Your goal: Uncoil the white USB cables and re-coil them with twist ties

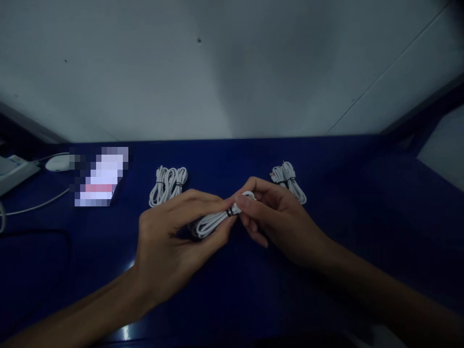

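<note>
Both my hands meet over the middle of a dark blue table (326, 159). Between them is a coiled white cable (211, 223) bound by a thin black tie. My left hand (174, 241) pinches the coil from the left, fingers closed round it. My right hand (275, 217) grips the coil's right end, thumb and fingers pressed together at the tie. Behind my left hand lie two or three bundled white cables (167, 185) side by side. Another tied white cable bundle (289, 180) rests beyond my right hand.
A blurred-out patch (99, 176) sits on the table at the left. Further left are a white mouse (58, 163) with its cord and a white device (12, 170) at the edge. A pale wall (217, 72) rises behind the table.
</note>
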{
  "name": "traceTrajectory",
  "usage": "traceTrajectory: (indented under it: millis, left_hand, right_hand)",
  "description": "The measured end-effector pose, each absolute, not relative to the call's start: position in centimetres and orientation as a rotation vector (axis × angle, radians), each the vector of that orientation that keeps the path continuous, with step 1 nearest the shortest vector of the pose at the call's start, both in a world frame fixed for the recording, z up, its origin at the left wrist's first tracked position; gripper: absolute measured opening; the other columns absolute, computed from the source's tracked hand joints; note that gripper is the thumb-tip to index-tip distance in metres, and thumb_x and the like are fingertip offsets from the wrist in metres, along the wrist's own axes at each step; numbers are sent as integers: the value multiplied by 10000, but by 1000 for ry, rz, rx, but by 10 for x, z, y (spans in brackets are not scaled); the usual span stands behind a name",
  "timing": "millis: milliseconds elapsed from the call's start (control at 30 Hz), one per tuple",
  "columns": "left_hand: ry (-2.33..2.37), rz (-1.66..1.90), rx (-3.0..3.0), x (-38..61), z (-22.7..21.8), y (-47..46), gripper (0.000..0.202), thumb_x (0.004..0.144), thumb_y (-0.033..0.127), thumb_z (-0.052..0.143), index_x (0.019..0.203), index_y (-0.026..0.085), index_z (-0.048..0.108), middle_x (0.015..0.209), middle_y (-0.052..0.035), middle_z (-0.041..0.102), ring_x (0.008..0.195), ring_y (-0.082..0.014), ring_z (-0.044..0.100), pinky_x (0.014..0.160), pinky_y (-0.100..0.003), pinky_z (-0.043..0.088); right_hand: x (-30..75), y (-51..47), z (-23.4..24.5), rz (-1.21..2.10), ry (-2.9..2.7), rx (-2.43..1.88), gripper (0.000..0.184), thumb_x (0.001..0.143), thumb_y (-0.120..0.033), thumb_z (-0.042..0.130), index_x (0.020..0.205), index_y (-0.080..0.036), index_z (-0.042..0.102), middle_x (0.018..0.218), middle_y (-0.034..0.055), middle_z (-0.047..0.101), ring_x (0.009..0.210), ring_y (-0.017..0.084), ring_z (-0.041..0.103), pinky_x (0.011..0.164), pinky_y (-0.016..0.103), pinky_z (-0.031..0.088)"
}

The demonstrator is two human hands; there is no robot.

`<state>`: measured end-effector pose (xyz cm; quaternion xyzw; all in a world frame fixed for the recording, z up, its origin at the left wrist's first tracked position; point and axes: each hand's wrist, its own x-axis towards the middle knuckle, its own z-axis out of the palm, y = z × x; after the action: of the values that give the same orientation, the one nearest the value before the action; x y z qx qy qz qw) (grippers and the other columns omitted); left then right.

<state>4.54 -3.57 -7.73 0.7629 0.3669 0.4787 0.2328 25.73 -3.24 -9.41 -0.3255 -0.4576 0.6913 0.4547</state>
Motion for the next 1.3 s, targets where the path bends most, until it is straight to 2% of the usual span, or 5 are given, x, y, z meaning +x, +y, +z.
traceTrajectory:
  millis: [233,667,833,1067,1300]
  left_hand:
    - [1023,1277,1973,46,-80,-36,294,898,117,896,1120,301,841,1069,27,841,943,-187,801,826,-365,660]
    - [1070,1261,2019,46,-78,-35,280,886,149,893,1079,349,859,1036,29,847,893,-209,803,791,-395,680]
    - [1095,1232,2023,45,-80,-36,300,918,202,890,1160,373,846,1065,37,857,926,-215,814,813,-392,686]
    - [1077,1300,2091,44,-84,-33,312,880,179,937,1150,307,845,1052,50,870,905,-163,827,839,-308,679]
    - [1069,1269,2122,41,-77,-36,244,907,202,927,1105,323,850,1072,59,877,921,-183,842,840,-353,700]
  right_hand:
    - [256,-32,-93,1681,-1143,-834,169,1051,-329,780,983,-177,747,764,-34,702,478,34,553,431,135,434]
    - [257,-31,-95,1662,-1157,-861,212,1043,-378,779,959,-190,727,758,-34,699,471,46,542,428,161,420]
    - [257,-31,-96,1669,-1134,-826,187,1045,-351,779,954,-200,715,770,-37,699,492,51,553,430,153,425]
    - [256,-30,-93,1747,-1071,-822,231,1033,-369,797,919,-191,703,770,-32,707,488,47,552,439,153,428]
    - [254,-31,-87,1809,-1015,-860,301,977,-418,856,887,-187,684,729,-37,686,484,54,532,423,153,430]
